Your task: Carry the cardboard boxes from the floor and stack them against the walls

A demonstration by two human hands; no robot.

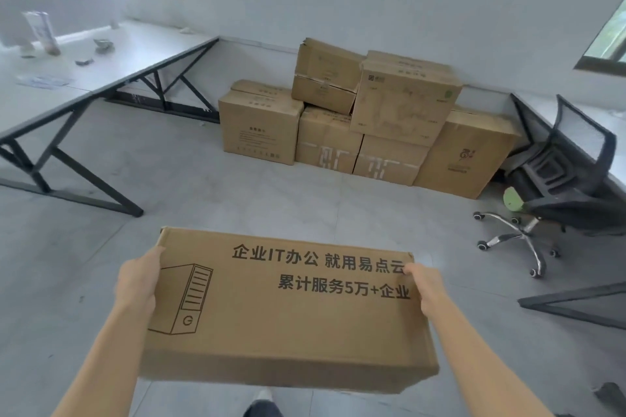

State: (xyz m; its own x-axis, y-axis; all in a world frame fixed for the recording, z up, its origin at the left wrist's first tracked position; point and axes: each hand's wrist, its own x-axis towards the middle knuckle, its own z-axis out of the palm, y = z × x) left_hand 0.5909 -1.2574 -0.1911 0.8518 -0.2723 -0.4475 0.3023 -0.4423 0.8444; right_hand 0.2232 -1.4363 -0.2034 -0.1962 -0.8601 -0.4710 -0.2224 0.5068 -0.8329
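Note:
I carry a flat brown cardboard box [288, 311] with black printed characters and a drawing of a computer tower, held in front of me above the floor. My left hand [137, 281] grips its left end, fingers hidden behind the side. At the far right corner my right hand [425, 286] grips the box, thumb on top. Ahead, several cardboard boxes form a stack [369, 118] against the far wall, two layers high.
A long white table [101, 68] with black legs runs along the left, small items on it. On the right, a black office chair [559, 179] on casters stands beside another desk [555, 108]. Grey tiled floor [210, 193] lies between me and the stack.

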